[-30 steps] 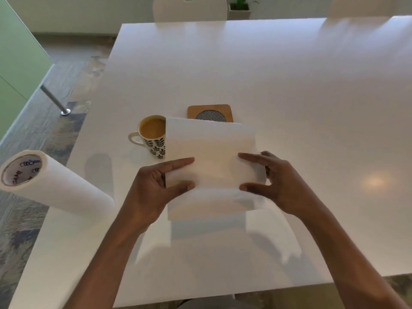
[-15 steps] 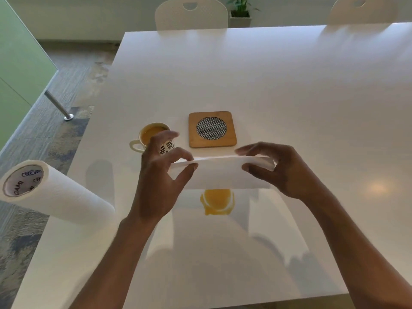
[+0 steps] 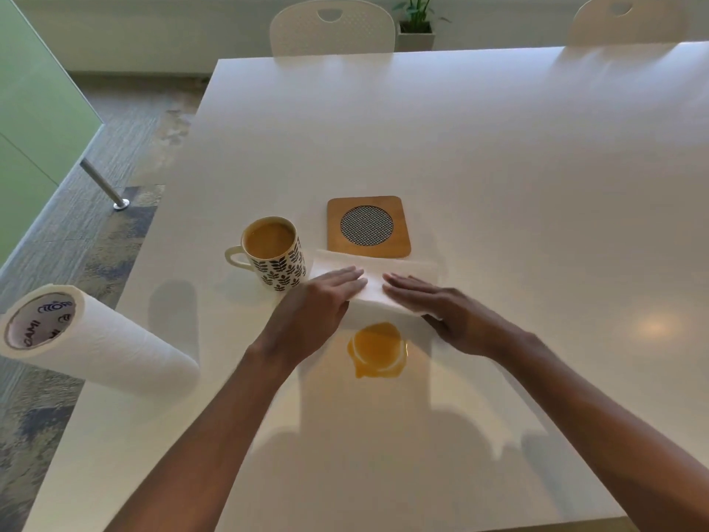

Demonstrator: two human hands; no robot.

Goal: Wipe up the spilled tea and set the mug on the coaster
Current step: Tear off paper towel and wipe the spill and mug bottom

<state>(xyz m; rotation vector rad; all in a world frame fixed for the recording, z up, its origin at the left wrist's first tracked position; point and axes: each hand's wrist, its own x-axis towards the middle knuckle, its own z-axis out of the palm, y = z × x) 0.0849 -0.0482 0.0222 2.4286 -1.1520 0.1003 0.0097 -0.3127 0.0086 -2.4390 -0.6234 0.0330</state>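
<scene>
A folded white paper towel (image 3: 374,288) lies flat on the white table (image 3: 498,167), between the coaster and an orange tea puddle (image 3: 378,349). My left hand (image 3: 318,305) and my right hand (image 3: 429,305) both press down on it with straight fingers. The leaf-patterned mug (image 3: 274,253), full of tea, stands just left of the towel, handle pointing left. Directly behind the towel lies the square wooden coaster (image 3: 368,227) with a round mesh centre. The puddle sits uncovered just in front of the towel.
A paper towel roll (image 3: 88,339) lies on its side at the table's left edge, partly overhanging it. Two white chairs (image 3: 332,28) stand at the far side, with a potted plant (image 3: 416,24) behind. A green cabinet (image 3: 34,109) is at left.
The sheet was held up unfolded, then folded over in the air. Now it lies on the table, and both hands have gone from pinching it to pressing it flat.
</scene>
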